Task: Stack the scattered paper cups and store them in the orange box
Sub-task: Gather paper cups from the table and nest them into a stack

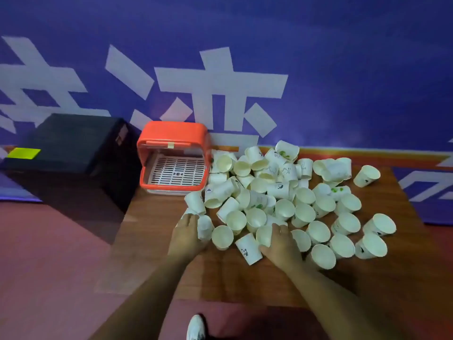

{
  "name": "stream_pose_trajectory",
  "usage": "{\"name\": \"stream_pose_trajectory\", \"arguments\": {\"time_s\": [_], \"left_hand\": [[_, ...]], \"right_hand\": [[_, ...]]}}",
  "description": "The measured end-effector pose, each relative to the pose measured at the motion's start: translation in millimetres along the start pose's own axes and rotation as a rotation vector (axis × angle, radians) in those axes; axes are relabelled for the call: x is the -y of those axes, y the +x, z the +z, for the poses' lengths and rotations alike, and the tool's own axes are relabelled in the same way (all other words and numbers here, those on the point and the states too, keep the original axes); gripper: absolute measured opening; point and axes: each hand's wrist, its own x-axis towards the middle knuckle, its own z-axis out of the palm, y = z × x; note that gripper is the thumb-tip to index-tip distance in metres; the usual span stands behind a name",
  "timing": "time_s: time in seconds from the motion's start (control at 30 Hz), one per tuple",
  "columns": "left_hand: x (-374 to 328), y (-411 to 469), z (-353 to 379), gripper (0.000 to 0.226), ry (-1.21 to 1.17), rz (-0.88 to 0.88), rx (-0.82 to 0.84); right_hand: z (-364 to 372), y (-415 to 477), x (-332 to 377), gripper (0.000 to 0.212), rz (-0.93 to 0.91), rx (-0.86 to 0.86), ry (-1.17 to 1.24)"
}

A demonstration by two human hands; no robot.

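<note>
Left hand (187,233) grips tapered paper cup (205,227); right hand (280,245), second cup (264,235).

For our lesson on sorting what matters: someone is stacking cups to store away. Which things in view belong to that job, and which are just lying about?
Part of the job:
paper cups
orange box, open
left hand and right hand, each gripping a cup

Just lying about:
black box
yellow label
blue banner
white shoe
</note>
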Motion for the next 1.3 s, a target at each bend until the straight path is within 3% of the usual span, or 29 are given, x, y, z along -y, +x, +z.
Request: {"name": "stream_pose_trajectory", "arguments": {"time_s": [0.13, 0.33, 0.63, 0.73, 0.9, 1.3], "left_hand": [[16.1, 45.4, -2.6, 0.074, -0.022, 0.028, 0.166], [36.1, 92.9, 12.7, 0.077, 0.134, 0.273, 0.396], [49.9, 114.8, 22.4, 0.062, 0.121, 0.439, 0.411], [55.4, 116.8, 16.3, 0.065, 0.021, 0.403, 0.412], [67.3, 118.7, 0.1, 0.066, -0.143, 0.303, 0.384], [85.2, 103.7, -28.5, 0.034, -0.688, 0.019, 0.228]], "right_hand": [[12.8, 17.6, 11.6, 0.078, 0.127, 0.044, 0.010], [32.0, 32.1, 20.4, 0.065, 0.196, 0.006, -0.042], [11.9, 14.8, 29.1, 0.068, 0.208, -0.252, 0.076], [-7.8, 4.6, 53.8, 0.073, 0.194, -0.337, 0.235], [-18.6, -9.5, 104.5, 0.073, 0.035, -0.268, 0.329], [48.5, 15.9, 130.4, 0.080, -0.084, -0.040, 0.035]]}}
